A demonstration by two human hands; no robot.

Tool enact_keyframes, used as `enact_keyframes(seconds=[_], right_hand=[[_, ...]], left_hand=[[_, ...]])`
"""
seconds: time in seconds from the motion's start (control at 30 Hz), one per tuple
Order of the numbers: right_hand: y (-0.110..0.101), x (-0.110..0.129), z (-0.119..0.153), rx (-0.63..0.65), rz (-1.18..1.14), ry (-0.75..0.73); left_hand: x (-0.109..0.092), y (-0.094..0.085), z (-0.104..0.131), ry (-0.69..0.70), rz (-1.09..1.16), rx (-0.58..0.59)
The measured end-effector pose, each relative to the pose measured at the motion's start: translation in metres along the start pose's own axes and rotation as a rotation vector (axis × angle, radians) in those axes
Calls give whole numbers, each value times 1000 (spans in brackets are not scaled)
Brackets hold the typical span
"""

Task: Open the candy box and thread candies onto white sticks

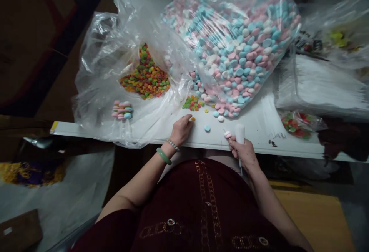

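Observation:
My left hand (182, 128), with a green bangle at its wrist, is closed with its fingertips on a small orange ring (193, 119). My right hand (244, 153) is closed around a white tube-shaped tool (240, 134) and also pinches a thin stick with a pink and white piece (227, 134) near its tip. On the white table (201, 140) between my hands lies a blue piece (207, 128). A small pile of coloured rings (192, 103) sits just beyond my left hand, with loose pink, blue and white pieces (226, 110) to its right.
A large clear bag of pastel pieces (230, 44) fills the back. At the left, an open bag holds coloured rings (147, 77), with assembled pastel skewers (122, 110) on its plastic. White packaging (323, 85) and a small red-green bag (300, 124) lie right.

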State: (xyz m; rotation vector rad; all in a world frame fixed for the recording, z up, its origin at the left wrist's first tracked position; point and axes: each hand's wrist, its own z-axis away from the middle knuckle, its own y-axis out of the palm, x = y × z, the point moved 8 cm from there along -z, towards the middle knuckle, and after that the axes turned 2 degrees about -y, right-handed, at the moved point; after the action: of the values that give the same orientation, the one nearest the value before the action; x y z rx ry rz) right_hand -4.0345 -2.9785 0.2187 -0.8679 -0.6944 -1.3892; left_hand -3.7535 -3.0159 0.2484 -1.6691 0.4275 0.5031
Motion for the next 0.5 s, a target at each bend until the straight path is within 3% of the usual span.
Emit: enact_keyframes(seconds=[0.17, 0.33, 0.5], right_hand=[[-1, -2, -1, -6, 8, 10], [0, -3, -1, -17, 14, 2], [0, -1, -1, -9, 14, -14]], left_hand=[[-5, 3, -6, -14, 0, -31], [-11, 14, -12, -29, -186, 62], [-20, 17, 2, 100, -334, 150]])
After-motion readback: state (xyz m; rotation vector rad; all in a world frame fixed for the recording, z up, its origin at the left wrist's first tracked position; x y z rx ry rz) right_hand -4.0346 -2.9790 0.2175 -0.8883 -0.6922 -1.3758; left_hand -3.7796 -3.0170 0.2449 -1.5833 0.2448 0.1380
